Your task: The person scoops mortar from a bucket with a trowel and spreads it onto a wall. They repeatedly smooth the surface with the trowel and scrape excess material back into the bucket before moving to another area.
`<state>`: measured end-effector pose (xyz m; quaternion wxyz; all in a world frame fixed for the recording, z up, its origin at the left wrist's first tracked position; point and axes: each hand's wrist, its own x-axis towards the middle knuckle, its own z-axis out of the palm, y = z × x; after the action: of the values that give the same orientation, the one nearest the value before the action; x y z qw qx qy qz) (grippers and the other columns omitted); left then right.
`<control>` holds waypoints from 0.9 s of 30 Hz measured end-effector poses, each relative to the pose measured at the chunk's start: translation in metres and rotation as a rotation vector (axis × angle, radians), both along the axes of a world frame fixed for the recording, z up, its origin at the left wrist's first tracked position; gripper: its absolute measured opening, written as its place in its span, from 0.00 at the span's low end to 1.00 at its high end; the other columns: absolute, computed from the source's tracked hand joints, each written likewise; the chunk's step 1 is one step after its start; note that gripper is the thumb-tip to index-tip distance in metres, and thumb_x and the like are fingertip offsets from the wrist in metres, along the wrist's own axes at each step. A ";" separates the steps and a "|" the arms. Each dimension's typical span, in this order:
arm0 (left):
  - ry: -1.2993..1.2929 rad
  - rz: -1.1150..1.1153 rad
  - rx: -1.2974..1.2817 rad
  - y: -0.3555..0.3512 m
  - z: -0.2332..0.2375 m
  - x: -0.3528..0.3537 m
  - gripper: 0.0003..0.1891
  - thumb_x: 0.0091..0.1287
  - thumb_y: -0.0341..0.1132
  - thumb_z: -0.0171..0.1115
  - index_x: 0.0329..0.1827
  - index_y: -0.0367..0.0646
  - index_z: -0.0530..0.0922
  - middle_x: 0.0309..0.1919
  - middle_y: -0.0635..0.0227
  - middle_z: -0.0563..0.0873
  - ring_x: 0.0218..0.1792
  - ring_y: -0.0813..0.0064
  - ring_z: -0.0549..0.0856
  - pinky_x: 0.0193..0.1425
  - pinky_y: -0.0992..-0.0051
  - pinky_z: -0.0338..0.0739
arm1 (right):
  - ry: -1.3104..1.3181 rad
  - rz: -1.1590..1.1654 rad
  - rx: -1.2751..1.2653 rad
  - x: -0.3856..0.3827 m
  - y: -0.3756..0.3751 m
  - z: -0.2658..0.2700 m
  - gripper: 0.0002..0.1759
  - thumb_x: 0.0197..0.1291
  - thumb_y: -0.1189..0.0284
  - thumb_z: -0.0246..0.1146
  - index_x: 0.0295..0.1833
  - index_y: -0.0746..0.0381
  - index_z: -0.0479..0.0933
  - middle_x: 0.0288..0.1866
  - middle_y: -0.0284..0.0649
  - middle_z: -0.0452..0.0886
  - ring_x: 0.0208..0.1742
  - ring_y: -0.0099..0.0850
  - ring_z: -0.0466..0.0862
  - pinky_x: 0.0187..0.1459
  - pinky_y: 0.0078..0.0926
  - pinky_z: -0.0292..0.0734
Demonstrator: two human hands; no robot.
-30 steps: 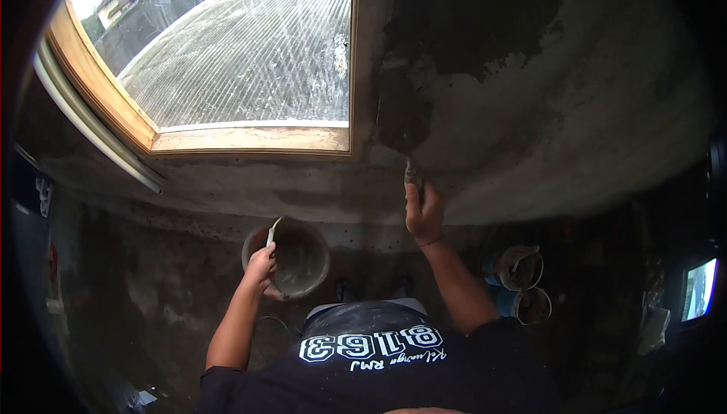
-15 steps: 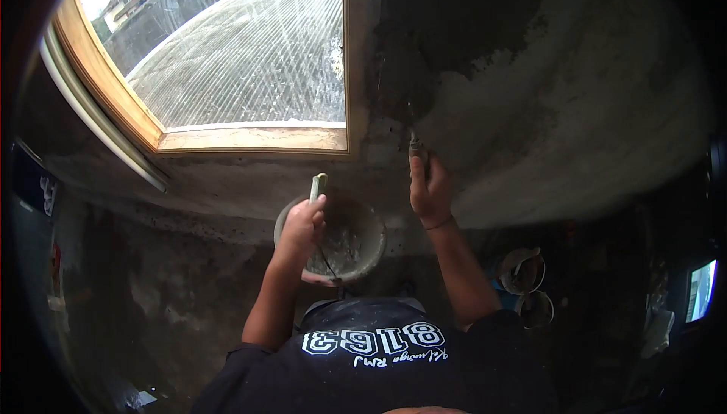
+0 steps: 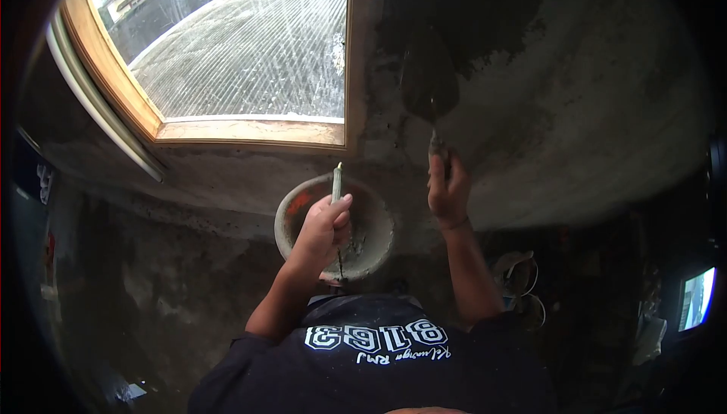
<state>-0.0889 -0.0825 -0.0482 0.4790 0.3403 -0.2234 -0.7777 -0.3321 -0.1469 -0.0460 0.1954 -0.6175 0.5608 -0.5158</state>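
My right hand (image 3: 450, 187) is closed on the handle of a pointed trowel (image 3: 430, 84), whose dark blade lies over the wall right of the window. Above the blade, a dark, wet-looking patch (image 3: 492, 12) covers part of the grey wall (image 3: 598, 111). My left hand (image 3: 327, 226) grips a pale handle (image 3: 337, 179) that stands up out of the fist; a thin dark part shows below it. Under that hand is a round basin (image 3: 385, 224) with grey wet material inside. What the lower end of the left tool touches is unclear.
A wooden-framed window (image 3: 250, 132) fills the upper left, with a pale pipe (image 3: 102, 115) curving beside it. Containers (image 3: 522, 274) stand on the floor at the right, near my right arm. A bright screen-like panel (image 3: 697, 299) shows at the far right edge.
My right hand has moved right and slightly down, and the trowel's blade is now plainer to see. My left hand has shifted right over the basin, its handle more upright.
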 end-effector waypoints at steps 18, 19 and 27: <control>0.071 -0.010 -0.047 -0.017 0.015 -0.021 0.12 0.75 0.44 0.55 0.34 0.54 0.68 0.18 0.84 0.61 0.17 0.89 0.58 0.21 0.81 0.49 | 0.134 0.032 -0.094 -0.003 0.010 0.012 0.16 0.69 0.61 0.60 0.43 0.66 0.79 0.32 0.51 0.84 0.36 0.53 0.86 0.37 0.39 0.78; 0.036 -0.001 -0.035 -0.016 0.008 -0.025 0.12 0.75 0.45 0.56 0.34 0.54 0.68 0.18 0.84 0.61 0.17 0.88 0.58 0.21 0.81 0.49 | 0.130 0.031 -0.087 0.001 0.006 0.016 0.16 0.69 0.61 0.60 0.43 0.66 0.79 0.32 0.51 0.84 0.36 0.53 0.86 0.37 0.39 0.78; -0.081 -0.034 -0.008 -0.014 -0.021 -0.033 0.14 0.76 0.48 0.56 0.35 0.52 0.69 0.18 0.84 0.62 0.17 0.88 0.58 0.21 0.80 0.50 | 0.352 -0.035 -0.279 0.008 -0.015 -0.011 0.17 0.66 0.60 0.63 0.44 0.66 0.80 0.33 0.54 0.84 0.36 0.55 0.85 0.36 0.41 0.80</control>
<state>-0.1214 -0.0965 -0.0689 0.4577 0.3657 -0.2514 -0.7705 -0.3236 -0.1618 -0.0568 -0.0014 -0.7091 0.5202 -0.4760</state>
